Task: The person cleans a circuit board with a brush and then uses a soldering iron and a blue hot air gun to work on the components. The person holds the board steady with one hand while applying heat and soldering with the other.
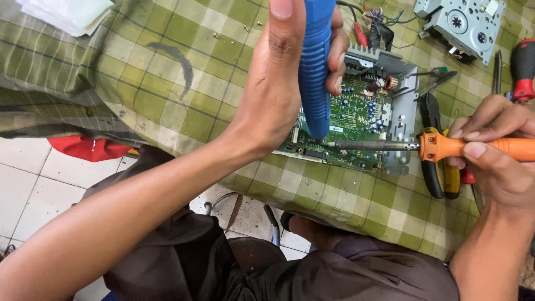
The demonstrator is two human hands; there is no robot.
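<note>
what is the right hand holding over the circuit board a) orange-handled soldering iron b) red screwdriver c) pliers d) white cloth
a: the right hand grips the orange-handled soldering iron, its metal tip reaching onto the green circuit board beside the blue desoldering pump held by the left hand.
</note>
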